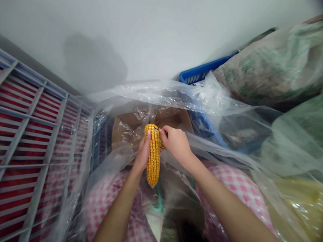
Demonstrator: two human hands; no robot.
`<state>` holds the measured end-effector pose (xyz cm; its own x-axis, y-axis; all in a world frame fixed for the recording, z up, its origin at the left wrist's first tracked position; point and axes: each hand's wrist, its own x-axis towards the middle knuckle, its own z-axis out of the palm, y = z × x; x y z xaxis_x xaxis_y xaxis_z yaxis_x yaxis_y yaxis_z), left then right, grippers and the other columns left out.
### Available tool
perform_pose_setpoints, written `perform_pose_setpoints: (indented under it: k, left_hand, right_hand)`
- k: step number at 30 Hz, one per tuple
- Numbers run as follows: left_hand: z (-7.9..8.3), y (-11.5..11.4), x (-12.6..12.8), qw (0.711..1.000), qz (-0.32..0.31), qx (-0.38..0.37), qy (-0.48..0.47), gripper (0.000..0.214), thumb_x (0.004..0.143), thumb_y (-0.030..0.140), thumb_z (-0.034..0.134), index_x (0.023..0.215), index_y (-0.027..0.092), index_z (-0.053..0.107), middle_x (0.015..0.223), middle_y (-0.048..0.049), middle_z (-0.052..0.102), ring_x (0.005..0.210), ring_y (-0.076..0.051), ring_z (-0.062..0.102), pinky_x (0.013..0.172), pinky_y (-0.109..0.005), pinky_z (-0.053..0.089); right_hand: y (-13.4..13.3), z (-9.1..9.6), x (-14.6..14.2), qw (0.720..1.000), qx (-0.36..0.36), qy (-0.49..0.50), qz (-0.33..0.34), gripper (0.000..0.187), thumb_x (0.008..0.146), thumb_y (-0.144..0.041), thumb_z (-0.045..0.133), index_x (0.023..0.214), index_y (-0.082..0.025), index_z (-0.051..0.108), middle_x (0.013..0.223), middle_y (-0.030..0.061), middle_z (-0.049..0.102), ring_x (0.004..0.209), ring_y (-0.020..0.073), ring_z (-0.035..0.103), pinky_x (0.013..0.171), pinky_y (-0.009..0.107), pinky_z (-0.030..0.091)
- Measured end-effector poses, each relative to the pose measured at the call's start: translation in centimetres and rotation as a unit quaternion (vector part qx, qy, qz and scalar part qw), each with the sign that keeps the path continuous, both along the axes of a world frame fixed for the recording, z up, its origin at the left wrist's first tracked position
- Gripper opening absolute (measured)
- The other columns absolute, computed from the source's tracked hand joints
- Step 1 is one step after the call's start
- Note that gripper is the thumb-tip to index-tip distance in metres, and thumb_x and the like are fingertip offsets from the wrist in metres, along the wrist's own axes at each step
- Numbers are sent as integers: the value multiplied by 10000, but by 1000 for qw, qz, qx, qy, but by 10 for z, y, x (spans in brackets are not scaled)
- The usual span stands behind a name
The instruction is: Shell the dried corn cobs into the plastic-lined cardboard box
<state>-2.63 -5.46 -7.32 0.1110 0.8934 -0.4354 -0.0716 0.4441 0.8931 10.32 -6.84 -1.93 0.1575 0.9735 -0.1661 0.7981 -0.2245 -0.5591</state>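
An ear of yellow corn (153, 159) is held over the plastic-covered box, its tapered end pointing down toward my lap. My left hand (143, 152) is closed around its left side, thumb lying along the kernels near the blunt end. In my closed right hand (176, 141) is a thin, dark, pick-like tool (157, 128), its tip against the kernels at the upper right. A bit of green shows in that fist. Just under my right fingers the cob's side looks rough, and my hand partly hides it.
Clear plastic sheeting (167, 94) drapes over a cardboard box (124, 125) and my checked pink lap (238, 187). A slatted grey crate (26, 119) stands left. Rightward are a blue basket (205, 69) and a bulky sack (274, 65). A white wall (159, 32) rises ahead.
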Motion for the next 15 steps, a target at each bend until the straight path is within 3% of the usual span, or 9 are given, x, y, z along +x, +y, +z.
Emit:
perform_pose_setpoints:
  k: [8,15]
  left_hand:
    - [1,-4,10,997,57,6,-52,547,737,631,547,1004,164,647,854,-44,692,825,-188,648,716,-270,485]
    - [4,-4,7,997,63,34,-25,587,728,647,544,1015,148,655,861,-55,693,816,-193,650,682,-268,498]
  right_hand:
    - [-5,-7,-22,1000,2,3,-10,321,967,-301,255,950,-180,553,798,75,691,715,208,653,588,264,331]
    - [-5,-12,-23,997,28,62,-23,278,952,-310,299,912,-177,540,744,54,658,643,175,595,583,255,303]
